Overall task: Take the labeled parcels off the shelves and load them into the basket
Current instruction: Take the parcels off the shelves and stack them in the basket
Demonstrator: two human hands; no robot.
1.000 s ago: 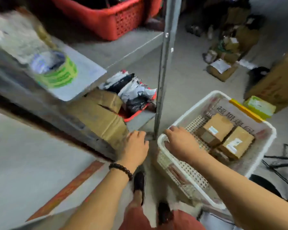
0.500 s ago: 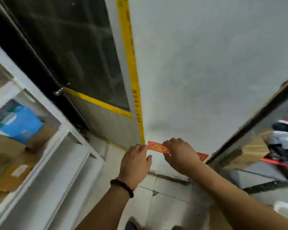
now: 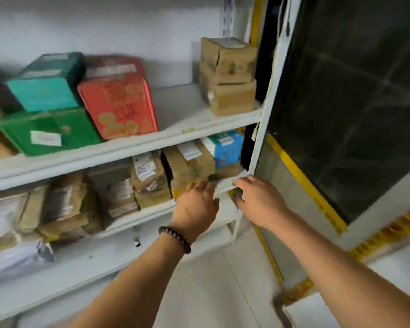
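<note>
White shelves point(image 3: 137, 147) hold labeled parcels. On the middle shelf stand several brown cardboard parcels with white labels point(image 3: 189, 166), and a blue and white parcel point(image 3: 227, 147) lies on top at the right end. My left hand point(image 3: 197, 204) reaches toward the front of a brown parcel, fingers extended, holding nothing. My right hand point(image 3: 256, 197) is at the shelf's right front corner, fingers spread, also holding nothing. The basket is out of view.
The upper shelf carries a red box point(image 3: 118, 105), teal and green boxes point(image 3: 45, 119) and stacked brown cartons point(image 3: 227, 74). A dark glass door point(image 3: 346, 102) with yellow strips stands right of the shelf post. More blurred parcels fill the left side.
The view has swung from the basket and metal rack, past the wall and door, to the white shelves. Both hands left the basket rim and now reach toward the middle shelf.
</note>
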